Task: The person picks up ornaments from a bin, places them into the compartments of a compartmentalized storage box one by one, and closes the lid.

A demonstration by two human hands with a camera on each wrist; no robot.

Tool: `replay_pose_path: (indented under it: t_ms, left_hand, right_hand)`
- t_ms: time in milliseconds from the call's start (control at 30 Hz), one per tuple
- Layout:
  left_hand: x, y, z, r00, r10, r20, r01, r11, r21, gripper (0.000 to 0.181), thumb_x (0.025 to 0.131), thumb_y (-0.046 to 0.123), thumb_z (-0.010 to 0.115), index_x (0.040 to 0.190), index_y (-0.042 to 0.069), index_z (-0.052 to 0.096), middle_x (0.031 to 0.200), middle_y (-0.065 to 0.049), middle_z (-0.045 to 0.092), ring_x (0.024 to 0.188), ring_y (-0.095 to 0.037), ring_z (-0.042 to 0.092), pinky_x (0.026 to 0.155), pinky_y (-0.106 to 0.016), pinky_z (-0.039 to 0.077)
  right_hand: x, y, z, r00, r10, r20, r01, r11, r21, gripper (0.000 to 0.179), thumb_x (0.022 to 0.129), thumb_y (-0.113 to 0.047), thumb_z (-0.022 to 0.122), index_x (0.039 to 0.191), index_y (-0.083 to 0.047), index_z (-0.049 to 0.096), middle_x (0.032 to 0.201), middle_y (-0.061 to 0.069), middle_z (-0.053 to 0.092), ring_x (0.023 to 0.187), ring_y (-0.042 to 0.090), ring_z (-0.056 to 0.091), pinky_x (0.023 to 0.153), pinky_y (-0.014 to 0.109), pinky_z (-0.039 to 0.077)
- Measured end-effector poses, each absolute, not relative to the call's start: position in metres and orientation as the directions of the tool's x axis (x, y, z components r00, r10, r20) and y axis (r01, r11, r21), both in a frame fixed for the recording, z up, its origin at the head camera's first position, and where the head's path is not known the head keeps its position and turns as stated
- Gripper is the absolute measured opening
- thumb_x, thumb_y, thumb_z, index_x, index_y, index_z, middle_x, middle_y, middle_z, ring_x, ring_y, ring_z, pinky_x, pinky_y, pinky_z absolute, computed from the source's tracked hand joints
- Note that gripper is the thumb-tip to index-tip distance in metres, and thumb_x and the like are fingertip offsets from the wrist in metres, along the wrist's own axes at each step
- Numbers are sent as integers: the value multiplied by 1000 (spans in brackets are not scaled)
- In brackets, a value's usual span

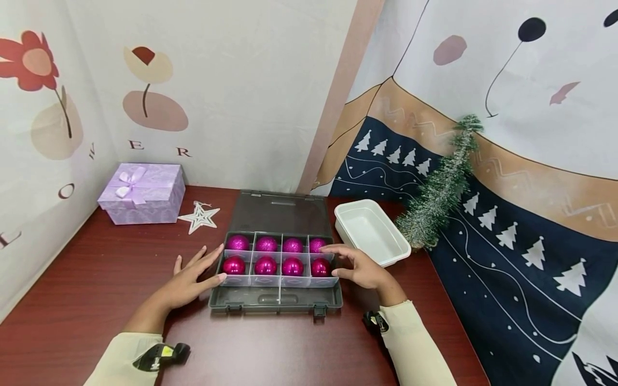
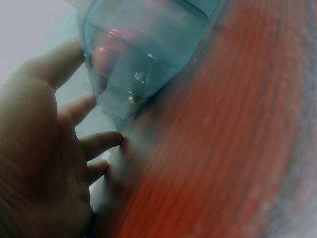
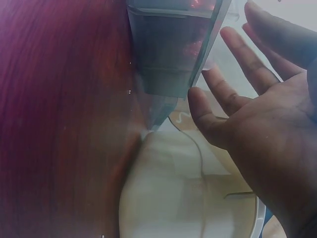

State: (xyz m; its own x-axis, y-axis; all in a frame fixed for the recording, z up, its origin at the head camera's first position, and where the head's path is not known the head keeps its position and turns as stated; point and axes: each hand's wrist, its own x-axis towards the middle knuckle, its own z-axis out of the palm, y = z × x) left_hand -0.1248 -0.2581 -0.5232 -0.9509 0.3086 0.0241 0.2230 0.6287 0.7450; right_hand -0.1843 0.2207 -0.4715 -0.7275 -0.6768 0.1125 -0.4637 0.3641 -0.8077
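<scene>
A grey see-through box (image 1: 304, 305) lies on the table with its lid (image 1: 285, 214) folded back. In it sits a clear divided tray (image 1: 265, 281), its compartments in two rows, with a magenta Christmas ball in each. The back-row balls (image 1: 266, 244) look glittery; the front-row balls (image 1: 292, 266) are glossy. My left hand (image 1: 185, 281) is spread along the box's left side, thumb and index fingertip at the tray edge. My right hand (image 1: 362, 267) is at the right side, fingers loosely bent, fingertips by the tray's right edge. Neither hand grips anything; exact contact is unclear.
A lilac gift box (image 1: 145, 193) with a bow stands at the back left, a white star ornament (image 1: 199, 217) beside it. Right of the grey box sits a white plastic tub (image 1: 372, 233). A small frosted Christmas tree (image 1: 439, 187) leans at the right against the printed cloth.
</scene>
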Motion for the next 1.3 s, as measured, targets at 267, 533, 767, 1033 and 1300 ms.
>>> replay_pose_path:
  t_ms: [267, 533, 767, 1033, 1300]
  left_hand:
    - [-125, -258, -524, -950, 310, 32, 230, 628, 743, 81, 106, 44, 67, 174, 22, 30, 176, -25, 35, 166, -60, 11, 121, -84, -21]
    - [-125, -258, -521, -950, 309, 38, 232, 621, 748, 84, 105, 43, 70, 175, 21, 28, 177, -23, 34, 165, -61, 12, 120, -85, -21]
    - [-130, -258, -514, -947, 312, 73, 257, 603, 755, 83, 106, 39, 69, 175, 18, 28, 176, -26, 33, 161, -65, 19, 117, -89, -18]
    - [-149, -261, -508, -955, 285, 86, 247, 596, 764, 79, 108, 37, 65, 174, 15, 29, 175, -27, 34, 162, -62, 21, 116, -92, -14]
    - [-171, -258, -515, -962, 260, 86, 228, 587, 777, 75, 110, 40, 61, 174, 16, 29, 176, -27, 32, 164, -60, 20, 116, -92, -16]
  right_hand:
    - [-185, 221, -471, -740, -663, 117, -459, 369, -808, 57, 98, 1, 77, 153, -6, 61, 158, 16, 62, 147, 18, 54, 118, 68, 45]
    - [-185, 222, -473, -755, -647, 101, -445, 394, -805, 62, 98, -1, 77, 156, -4, 57, 165, 13, 56, 151, 32, 51, 117, 64, 46]
    - [-184, 220, -474, -768, -635, 77, -427, 418, -802, 66, 100, -9, 78, 160, -6, 52, 172, 15, 45, 153, 42, 49, 120, 68, 44]
    - [-187, 210, -477, -829, -558, 39, -356, 472, -806, 70, 101, -18, 77, 163, -9, 48, 179, 16, 32, 161, 43, 38, 129, 69, 36]
    - [-191, 198, -486, -899, -437, 35, -287, 528, -800, 71, 104, -21, 72, 166, -5, 41, 182, 21, 22, 165, 45, 32, 130, 66, 34]
